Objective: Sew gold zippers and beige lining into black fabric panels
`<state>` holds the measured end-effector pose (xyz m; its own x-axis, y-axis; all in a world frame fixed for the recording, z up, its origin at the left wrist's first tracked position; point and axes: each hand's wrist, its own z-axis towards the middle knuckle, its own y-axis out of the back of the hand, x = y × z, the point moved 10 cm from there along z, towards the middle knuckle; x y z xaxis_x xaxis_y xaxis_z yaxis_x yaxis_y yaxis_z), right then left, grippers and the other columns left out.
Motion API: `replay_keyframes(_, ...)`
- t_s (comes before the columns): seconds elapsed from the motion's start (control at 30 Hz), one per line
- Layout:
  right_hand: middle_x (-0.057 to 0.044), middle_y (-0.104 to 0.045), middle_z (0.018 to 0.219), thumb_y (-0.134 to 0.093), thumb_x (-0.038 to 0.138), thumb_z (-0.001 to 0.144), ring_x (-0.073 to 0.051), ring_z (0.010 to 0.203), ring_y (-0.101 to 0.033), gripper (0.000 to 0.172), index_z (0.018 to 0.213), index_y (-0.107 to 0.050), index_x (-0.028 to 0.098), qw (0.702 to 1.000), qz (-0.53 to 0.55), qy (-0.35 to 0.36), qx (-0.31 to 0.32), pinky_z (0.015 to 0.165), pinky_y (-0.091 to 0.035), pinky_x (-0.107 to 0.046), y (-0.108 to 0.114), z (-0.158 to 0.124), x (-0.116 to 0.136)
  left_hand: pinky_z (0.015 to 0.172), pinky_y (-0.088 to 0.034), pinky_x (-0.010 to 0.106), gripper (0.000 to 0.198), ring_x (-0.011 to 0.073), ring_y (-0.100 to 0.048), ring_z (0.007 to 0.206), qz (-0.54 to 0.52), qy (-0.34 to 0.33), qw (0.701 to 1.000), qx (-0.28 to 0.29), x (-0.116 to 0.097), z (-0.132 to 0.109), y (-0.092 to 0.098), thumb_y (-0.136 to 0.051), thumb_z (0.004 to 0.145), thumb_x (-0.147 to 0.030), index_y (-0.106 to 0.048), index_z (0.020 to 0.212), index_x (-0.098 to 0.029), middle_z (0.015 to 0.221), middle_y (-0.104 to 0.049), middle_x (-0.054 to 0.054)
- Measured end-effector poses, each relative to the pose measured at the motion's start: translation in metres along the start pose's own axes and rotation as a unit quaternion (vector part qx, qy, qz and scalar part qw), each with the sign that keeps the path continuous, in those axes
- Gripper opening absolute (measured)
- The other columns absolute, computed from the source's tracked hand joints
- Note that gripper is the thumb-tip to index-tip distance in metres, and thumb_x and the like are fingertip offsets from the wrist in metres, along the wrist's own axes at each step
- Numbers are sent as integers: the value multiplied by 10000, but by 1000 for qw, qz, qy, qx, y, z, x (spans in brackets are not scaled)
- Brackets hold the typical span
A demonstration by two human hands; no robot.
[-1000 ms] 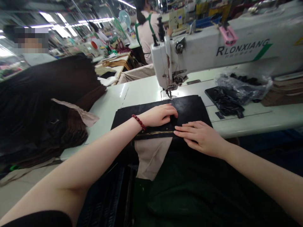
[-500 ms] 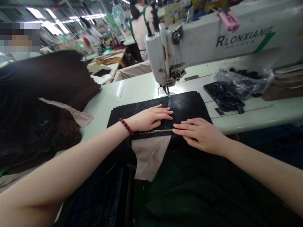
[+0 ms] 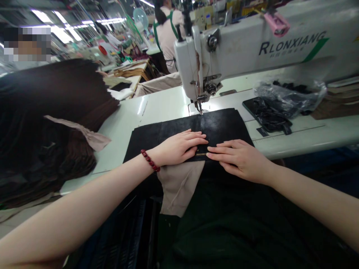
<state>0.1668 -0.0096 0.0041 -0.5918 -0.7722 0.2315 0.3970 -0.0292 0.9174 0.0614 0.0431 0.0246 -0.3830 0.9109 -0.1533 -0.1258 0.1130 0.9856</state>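
A flat black panel (image 3: 224, 125), leather-like, lies under the needle of a sewing machine (image 3: 200, 99). Along its near edge runs a brass-toothed zipper (image 3: 201, 154), mostly covered by my hands. My left hand (image 3: 183, 146), with a dark red bead bracelet at the wrist, rests flat on the panel, fingers stretched out over the zipper's left part. Flat at the zipper's right end lies my right hand (image 3: 239, 158), its fingers extended and fingertips close to the left hand. From beneath the near edge hangs a beige lining cloth (image 3: 181, 186).
Dark brown pieces are stacked in a large pile (image 3: 53, 108) on the left, with a beige strip (image 3: 81, 130) on it. A phone (image 3: 249, 108) and a clear plastic bag (image 3: 291, 97) lie right of the needle. Another person (image 3: 169, 37) works behind the machine.
My left hand has slid slightly towards me and now covers more of the zipper. My right hand stays almost in place. The view has shifted a little.
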Motion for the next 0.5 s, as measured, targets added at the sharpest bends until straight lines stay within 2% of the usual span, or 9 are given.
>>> replay_keyframes(0.13, 63, -488, 1464, -438, 272, 983, -208, 1255, -474, 447, 1424, -461, 343, 1000, -6, -4, 12, 1040, -370, -436, -2, 0, -1, 1213, -237, 469, 356, 200, -420, 1375, -20, -1, 1000, -22, 0, -3, 0, -436, 961, -172, -561, 1289, -231, 1459, -488, 58)
replay_keyframes(0.27, 34, -507, 1447, -443, 270, 981, -214, 1242, -475, 449, 1423, -464, 345, 1000, -12, 0, 8, 1033, -370, -440, -1, 0, 0, 1197, -272, 455, 277, 208, -473, 1318, -28, 7, 999, -33, 0, 3, 3, -452, 952, -179, -597, 1187, -198, 1340, -575, 77)
replay_keyframes(0.5, -61, -576, 1252, -473, 283, 963, -222, 1097, -523, 441, 1397, -506, 357, 999, -25, -13, -16, 944, -425, -418, 4, -1, 0, 1155, -317, 435, 302, 207, -547, 1154, -4, 2, 1000, -22, 1, 15, 8, -446, 949, -169, -582, 1217, -199, 1164, -620, 63)
